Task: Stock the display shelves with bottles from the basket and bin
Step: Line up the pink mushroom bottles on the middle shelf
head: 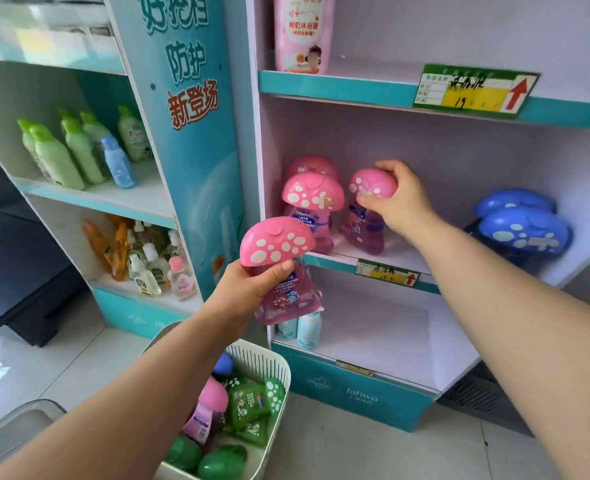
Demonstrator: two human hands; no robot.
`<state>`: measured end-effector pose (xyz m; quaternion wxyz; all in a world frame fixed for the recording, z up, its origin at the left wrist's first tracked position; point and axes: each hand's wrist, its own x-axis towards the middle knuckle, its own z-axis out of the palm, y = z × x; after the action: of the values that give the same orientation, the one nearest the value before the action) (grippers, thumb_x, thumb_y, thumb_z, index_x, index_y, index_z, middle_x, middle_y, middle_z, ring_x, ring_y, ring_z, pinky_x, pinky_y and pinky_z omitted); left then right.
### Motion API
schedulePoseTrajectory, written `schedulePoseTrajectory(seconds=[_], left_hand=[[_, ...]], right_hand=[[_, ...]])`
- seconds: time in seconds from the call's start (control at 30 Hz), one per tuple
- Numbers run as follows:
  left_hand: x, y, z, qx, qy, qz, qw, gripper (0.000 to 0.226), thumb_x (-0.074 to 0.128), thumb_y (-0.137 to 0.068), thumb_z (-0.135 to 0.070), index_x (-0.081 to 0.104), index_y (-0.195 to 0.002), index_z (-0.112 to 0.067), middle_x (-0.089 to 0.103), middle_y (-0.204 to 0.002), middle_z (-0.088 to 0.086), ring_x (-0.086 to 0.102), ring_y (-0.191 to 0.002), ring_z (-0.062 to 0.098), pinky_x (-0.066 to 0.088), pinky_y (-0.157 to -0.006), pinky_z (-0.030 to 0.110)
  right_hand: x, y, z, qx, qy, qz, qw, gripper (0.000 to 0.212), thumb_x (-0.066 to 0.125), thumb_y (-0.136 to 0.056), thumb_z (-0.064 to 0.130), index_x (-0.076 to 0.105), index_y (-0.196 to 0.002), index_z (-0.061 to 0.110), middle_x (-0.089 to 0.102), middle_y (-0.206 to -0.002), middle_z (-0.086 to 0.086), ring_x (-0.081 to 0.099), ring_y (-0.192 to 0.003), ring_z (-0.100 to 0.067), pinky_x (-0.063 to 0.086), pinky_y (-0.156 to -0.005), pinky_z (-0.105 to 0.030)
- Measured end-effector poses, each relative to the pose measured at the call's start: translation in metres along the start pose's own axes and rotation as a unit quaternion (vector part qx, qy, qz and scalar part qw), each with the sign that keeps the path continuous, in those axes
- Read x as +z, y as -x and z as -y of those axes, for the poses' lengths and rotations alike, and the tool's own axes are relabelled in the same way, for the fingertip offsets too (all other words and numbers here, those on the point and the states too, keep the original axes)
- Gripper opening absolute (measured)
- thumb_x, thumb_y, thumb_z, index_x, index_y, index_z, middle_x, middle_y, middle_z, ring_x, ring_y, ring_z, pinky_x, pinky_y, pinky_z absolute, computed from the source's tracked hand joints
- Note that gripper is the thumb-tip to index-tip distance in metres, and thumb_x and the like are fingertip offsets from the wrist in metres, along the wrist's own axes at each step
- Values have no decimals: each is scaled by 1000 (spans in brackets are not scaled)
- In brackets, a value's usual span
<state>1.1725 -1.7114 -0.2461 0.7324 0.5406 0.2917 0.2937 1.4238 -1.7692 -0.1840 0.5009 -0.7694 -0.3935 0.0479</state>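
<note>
My left hand [252, 289] grips a pink mushroom-capped bottle [279, 268] by its neck, held in the air in front of the middle shelf's edge [331, 263]. My right hand [402, 199] grips the cap of another pink mushroom bottle [366, 216] that stands on that middle shelf. Two more pink mushroom bottles [312, 202] stand just left of it, one behind the other. Two blue mushroom bottles [525, 230] stand at the shelf's right end. Below my left arm a white slatted basket [269, 368] holds pink, green and blue bottles.
A tall pink bottle [302, 32] stands on the top shelf. Small pale blue bottles [307, 329] stand on the bottom shelf. The left display [113, 199] holds green, blue, orange and clear bottles. A grey bin's rim [27, 414] shows at the lower left on the tiled floor.
</note>
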Motion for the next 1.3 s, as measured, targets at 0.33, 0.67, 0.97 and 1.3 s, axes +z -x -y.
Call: schedulePoseTrajectory(seconds=[0.33,0.67,0.97,1.3], left_hand=[[-6,-7,6,6,-6,28,1000,34,81,-65,-16,68,-96,-13,74,-87,3,69,-81,15,56,-66,25],[-16,-14,3,9,-15,25,1000,70,91,-26,-56,77,-86,-23,74,-94,7,70,-85,18,56,-68,27],[-20,-22,1,14,-20,24,999,71,92,-28,-53,76,-88,-19,74,-96,9,70,-86,18,55,-68,25],[-7,-19,-6,41,-13,-50,998,35,72,-60,-23,66,-94,-12,75,-80,-1,70,-74,12,54,-59,22]], right_hand=[[8,24,-48,102,125,30,986,48,80,-72,23,61,-115,13,68,-111,-8,62,-100,-27,51,-88,-40],[42,-37,-58,110,-5,20,994,33,70,-78,3,66,-108,15,64,-90,-2,62,-87,-25,53,-84,-36],[76,-59,-59,143,-117,103,977,49,64,-82,-8,54,-129,3,61,-123,-17,59,-114,-31,47,-99,-46],[48,44,-9,27,-93,104,990,45,64,-76,21,48,-118,29,61,-100,13,59,-89,-4,48,-79,-21]])
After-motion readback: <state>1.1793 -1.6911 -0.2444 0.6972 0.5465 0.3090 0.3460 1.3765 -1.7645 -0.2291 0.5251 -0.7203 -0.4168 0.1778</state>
